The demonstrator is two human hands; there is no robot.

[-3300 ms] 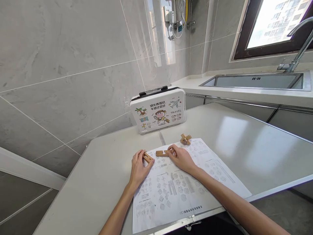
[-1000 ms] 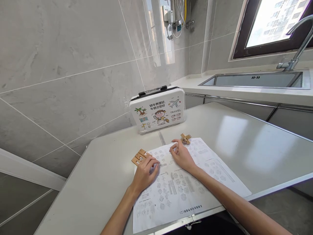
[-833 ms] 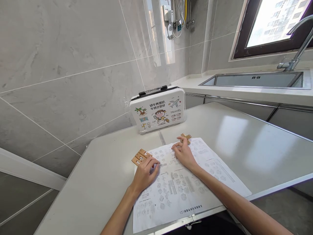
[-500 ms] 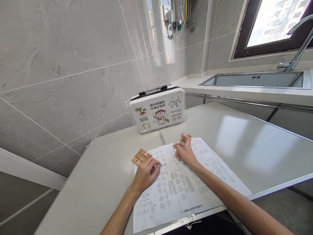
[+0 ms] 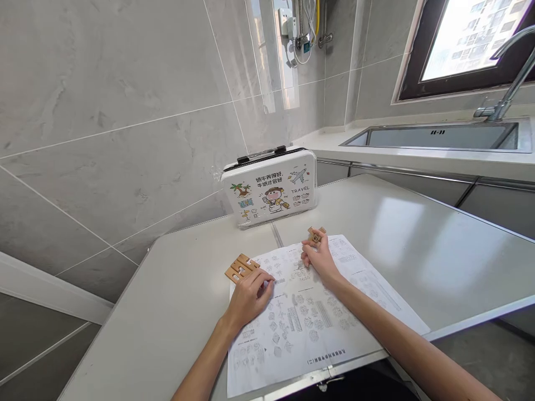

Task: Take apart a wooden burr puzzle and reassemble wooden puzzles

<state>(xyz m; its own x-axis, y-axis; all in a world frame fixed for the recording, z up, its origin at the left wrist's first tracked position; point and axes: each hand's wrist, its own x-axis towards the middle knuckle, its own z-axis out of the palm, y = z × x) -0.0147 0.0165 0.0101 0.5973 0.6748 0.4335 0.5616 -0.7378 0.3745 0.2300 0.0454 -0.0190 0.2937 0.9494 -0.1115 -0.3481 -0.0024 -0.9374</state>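
Note:
My left hand rests on a printed sheet, fingers loosely bent and apart from the thumb, with nothing visible in it. Just beyond its knuckles lie flat wooden puzzle pieces with cut-out slots, side by side at the sheet's far left corner. My right hand is over the sheet's far edge. Its fingers are curled on a small notched wooden puzzle piece, which bears a dark mark. The fingers cover part of that piece. Small line drawings of shapes and lines of text cover the sheet.
A white cartoon-printed case in clear wrapping stands upright at the back of the pale folding table. Behind it rises a grey tiled wall. On the right are a counter with a sink and a faucet.
My right hand's fingers have curled in around the small wooden piece, and more of its marked face shows. The left hand stays where it was.

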